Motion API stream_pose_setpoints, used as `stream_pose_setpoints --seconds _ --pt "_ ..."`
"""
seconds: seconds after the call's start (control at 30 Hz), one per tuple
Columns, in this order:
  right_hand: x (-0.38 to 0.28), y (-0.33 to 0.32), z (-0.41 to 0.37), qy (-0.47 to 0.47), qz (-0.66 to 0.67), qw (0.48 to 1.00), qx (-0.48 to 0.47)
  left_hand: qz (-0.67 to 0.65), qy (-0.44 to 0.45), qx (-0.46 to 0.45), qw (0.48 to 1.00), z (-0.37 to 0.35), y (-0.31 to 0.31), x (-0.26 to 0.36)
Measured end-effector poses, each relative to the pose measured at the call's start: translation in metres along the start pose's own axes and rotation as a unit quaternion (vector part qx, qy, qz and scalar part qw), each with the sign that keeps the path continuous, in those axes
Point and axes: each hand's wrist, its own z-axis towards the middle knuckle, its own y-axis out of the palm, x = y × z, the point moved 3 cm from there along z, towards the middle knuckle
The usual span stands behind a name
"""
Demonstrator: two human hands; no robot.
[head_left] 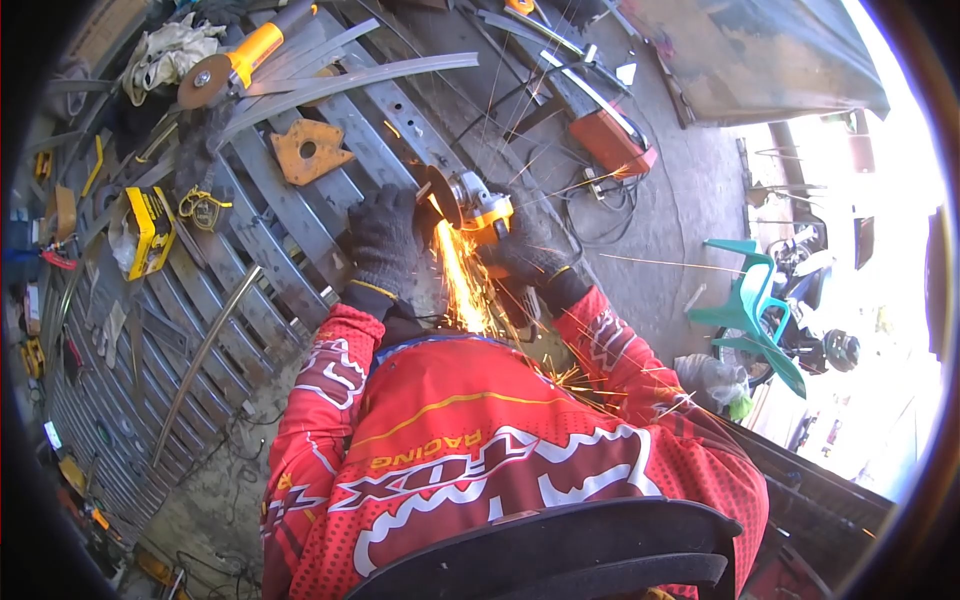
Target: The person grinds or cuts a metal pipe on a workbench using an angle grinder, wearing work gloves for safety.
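Observation:
My right hand (527, 252), in a dark knit glove, is closed around the body of an angle grinder (487, 208) with an orange-yellow and silver housing. Its cutting disc (440, 197) stands on edge, and a bright stream of sparks (460, 280) pours from it toward my red shirt. Just left of the disc, my left hand (383, 235), gloved too, has its fingers curled at the edge of the slatted metal bench (285, 215). Whatever it grips is hidden beneath the glove. The spot where the disc cuts is lost in the glare.
On the bench lie a metal plate with a hole (308, 152), a second grinder (235, 65), a curved metal strip (360, 80), a yellow box (150, 232) and a tape measure (203, 208). Right of it are a red cut-off machine (612, 145), cables and a teal chair (750, 310).

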Motion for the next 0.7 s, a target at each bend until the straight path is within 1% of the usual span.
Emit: stream_pose_setpoints --seconds 0.03,0.07,0.13,0.17,0.2,0.23,0.27,0.33,0.37,0.43,0.5,0.57,0.63,0.67,0.7 --pt "-0.005 -0.002 -0.001 0.005 -0.028 1.0 -0.001 0.017 0.004 0.012 1.0 0.001 -0.001 0.0" --pt "-0.004 -0.003 0.0 0.005 -0.028 1.0 0.0 0.017 0.004 0.012 1.0 0.002 0.0 -0.001" --pt "0.007 0.001 0.001 0.059 -0.026 0.996 -0.058 0.001 0.01 0.024 1.0 0.002 0.001 -0.002" --pt "0.016 0.004 0.002 0.059 -0.026 0.996 -0.058 0.001 0.01 0.024 1.0 0.002 0.001 -0.002" --pt "0.027 0.009 0.004 0.053 0.02 0.996 -0.072 0.0 0.012 0.029 0.999 0.002 -0.001 -0.001" --pt "0.023 0.011 0.004 0.048 0.066 0.993 -0.085 0.0 0.014 0.035 0.999 0.002 -0.002 -0.001" --pt "0.019 0.01 0.002 0.047 0.066 0.993 -0.084 0.001 0.014 0.036 0.999 0.002 -0.001 -0.001" --pt "0.001 0.0 -0.003 -0.064 -0.034 0.997 0.036 0.018 0.009 0.027 0.999 0.003 0.002 -0.002" --pt "0.002 -0.001 -0.003 -0.065 -0.034 0.997 0.036 0.018 0.009 0.028 0.999 0.003 0.002 -0.002" --pt "0.003 0.001 0.002 -0.067 -0.013 0.998 0.005 0.014 0.014 0.034 0.999 0.003 0.002 -0.002" --pt "0.01 0.003 0.004 -0.075 -0.005 0.997 0.011 0.015 0.013 0.026 0.999 0.002 0.002 -0.003" --pt "-0.001 0.001 0.001 -0.082 0.003 0.996 0.017 0.016 0.013 0.017 1.0 0.003 0.003 -0.003" --pt "-0.011 -0.001 -0.007 -0.002 -0.007 1.0 0.019 0.008 0.016 0.032 0.999 0.003 0.002 -0.003" --pt "-0.007 -0.001 -0.005 -0.003 -0.007 1.0 0.019 0.008 0.016 0.033 0.999 0.003 0.001 -0.003" --pt "0.0 0.001 -0.001 -0.025 -0.01 1.0 0.014 0.008 0.017 0.024 1.0 0.003 0.001 -0.003"
